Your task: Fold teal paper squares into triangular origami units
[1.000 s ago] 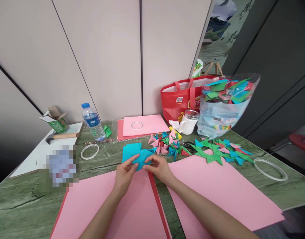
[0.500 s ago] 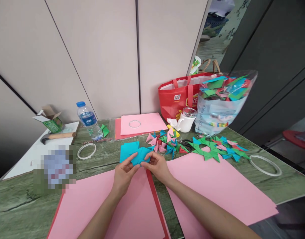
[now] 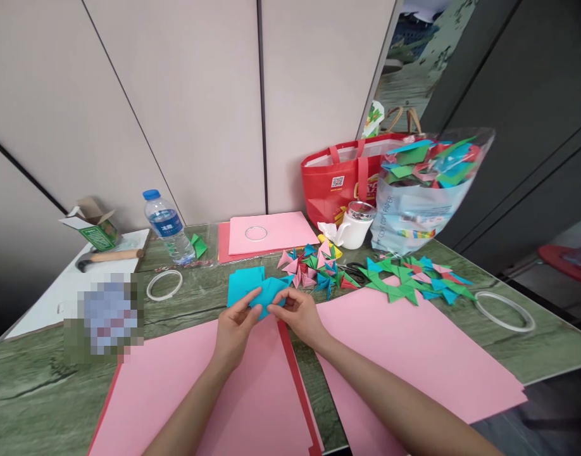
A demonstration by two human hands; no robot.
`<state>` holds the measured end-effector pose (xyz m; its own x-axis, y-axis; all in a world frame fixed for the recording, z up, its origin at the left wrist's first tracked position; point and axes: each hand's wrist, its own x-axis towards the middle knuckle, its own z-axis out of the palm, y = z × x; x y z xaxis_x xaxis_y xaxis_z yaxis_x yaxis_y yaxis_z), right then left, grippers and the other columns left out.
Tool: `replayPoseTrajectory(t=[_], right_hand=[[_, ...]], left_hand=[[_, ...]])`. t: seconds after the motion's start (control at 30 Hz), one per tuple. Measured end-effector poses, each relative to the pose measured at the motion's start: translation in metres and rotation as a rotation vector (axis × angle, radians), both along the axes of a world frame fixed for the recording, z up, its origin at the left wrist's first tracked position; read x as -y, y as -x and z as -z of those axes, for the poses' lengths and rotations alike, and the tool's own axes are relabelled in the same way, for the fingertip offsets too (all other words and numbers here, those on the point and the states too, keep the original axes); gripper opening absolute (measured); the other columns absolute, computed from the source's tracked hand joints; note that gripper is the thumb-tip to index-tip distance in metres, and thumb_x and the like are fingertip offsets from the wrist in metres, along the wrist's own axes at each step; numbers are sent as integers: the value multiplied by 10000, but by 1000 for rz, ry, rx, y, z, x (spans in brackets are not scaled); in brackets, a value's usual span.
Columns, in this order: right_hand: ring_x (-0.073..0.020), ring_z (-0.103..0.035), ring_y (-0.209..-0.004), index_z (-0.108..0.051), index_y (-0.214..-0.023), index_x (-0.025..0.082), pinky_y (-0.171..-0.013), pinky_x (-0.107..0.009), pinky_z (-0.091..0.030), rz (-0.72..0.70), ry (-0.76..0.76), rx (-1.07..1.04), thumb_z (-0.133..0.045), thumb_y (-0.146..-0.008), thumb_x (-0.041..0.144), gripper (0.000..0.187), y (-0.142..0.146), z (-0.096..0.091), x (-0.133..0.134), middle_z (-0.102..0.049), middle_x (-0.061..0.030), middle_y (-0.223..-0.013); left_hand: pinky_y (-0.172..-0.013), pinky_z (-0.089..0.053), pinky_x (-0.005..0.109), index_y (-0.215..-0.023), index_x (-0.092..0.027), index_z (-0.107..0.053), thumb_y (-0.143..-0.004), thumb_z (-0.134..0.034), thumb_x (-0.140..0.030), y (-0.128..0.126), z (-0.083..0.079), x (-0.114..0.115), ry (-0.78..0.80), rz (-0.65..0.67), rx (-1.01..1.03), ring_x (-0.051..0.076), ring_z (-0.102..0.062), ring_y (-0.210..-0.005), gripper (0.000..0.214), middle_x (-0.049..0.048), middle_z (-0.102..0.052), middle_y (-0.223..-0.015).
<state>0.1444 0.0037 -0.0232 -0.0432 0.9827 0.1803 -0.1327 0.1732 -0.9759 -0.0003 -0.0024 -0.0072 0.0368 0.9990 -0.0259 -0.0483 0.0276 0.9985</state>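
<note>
As both hands (image 3: 234,326) pinch it, blue paper (image 3: 270,291) lies between them.

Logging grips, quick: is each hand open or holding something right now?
Left hand: closed, pinching a folded, bright-blue paper piece.
Right hand: closed, pinching the same piece.

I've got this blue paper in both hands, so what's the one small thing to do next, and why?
I'd probably press its near edge flat with the right hand while the left hand steadies it: the blue paper is pinched from both sides and looks folded, though the grip hides part of it.
</note>
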Motion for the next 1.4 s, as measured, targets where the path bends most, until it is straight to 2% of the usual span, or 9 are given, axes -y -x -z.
replayPoseTrajectory(t=[0.1,0.23,0.3,0.6,0.77,0.87,1.0,1.17,1.4], right_hand=[[-102,-511,-483,-542,-658,170,-461,-220,-399,12,0,3,-672,-612,296,187,0,0,0,-524,28,-589],[-102,-511,-479,-542,-660,170,-450,-217,-401,26,3,36,-669,-614,317,200,-1,2,-1,-530,24,-594],[-101,-511,-477,-540,-659,171,-448,-214,-402,21,1,36,-671,-613,318,203,-1,2,-1,-527,25,-591],[-108,-514,-493,-561,-664,175,-455,-214,-407,21,-14,79,-640,-646,348,191,-1,-1,0,-535,21,-555],[-117,-534,-574,-576,-680,167,-514,-222,-446,36,-48,93,-667,-617,300,173,-1,4,-1,-566,-8,-677],[-128,-547,-633,-560,-708,167,-555,-230,-473,18,-50,79,-681,-590,266,196,-1,5,-1,-568,-15,-730],[-118,-554,-571,-530,-704,173,-513,-230,-480,10,1,92,-665,-589,244,191,-1,6,-1,-559,6,-686],[-144,-604,-557,-505,-707,181,-536,-275,-521,-35,76,-23,-612,-608,197,146,-1,9,-4,-525,34,-606],[-140,-607,-563,-516,-682,182,-581,-315,-535,-51,63,-172,-518,-614,133,83,-10,8,-15,-564,33,-579]], left_hand=[[-592,-469,261,-1113,-179,-572,-624,-676,-311,0,0,0,8,21,2,176,-586,-656,518,12,-658,-623],[-741,-467,305,-1183,-183,-500,-589,-710,-210,-1,2,0,4,103,84,203,-596,-834,631,47,-676,-903],[-786,-457,318,-1186,-180,-496,-596,-703,-195,-2,3,0,12,111,115,208,-591,-883,625,59,-665,-963],[-729,-479,297,-1172,-163,-511,-612,-693,-234,-1,7,-1,-12,52,74,200,-606,-818,593,58,-688,-863],[-750,-477,300,-1165,-158,-519,-613,-691,-228,-2,6,-1,-11,67,104,195,-609,-816,583,65,-686,-875],[-706,-485,288,-1150,-157,-534,-598,-701,-222,-2,4,-1,-5,62,103,178,-615,-733,581,53,-689,-801],[-653,-484,271,-1148,-153,-537,-589,-708,-218,-1,6,-1,0,66,92,165,-603,-682,588,31,-677,-704],[-649,-474,273,-1174,-150,-508,-596,-704,-217,2,9,-4,3,67,93,151,-591,-654,614,12,-667,-668],[-707,-470,271,-1123,-150,-551,-589,-702,-210,7,0,-9,-17,14,103,162,-611,-753,558,39,-683,-806]])
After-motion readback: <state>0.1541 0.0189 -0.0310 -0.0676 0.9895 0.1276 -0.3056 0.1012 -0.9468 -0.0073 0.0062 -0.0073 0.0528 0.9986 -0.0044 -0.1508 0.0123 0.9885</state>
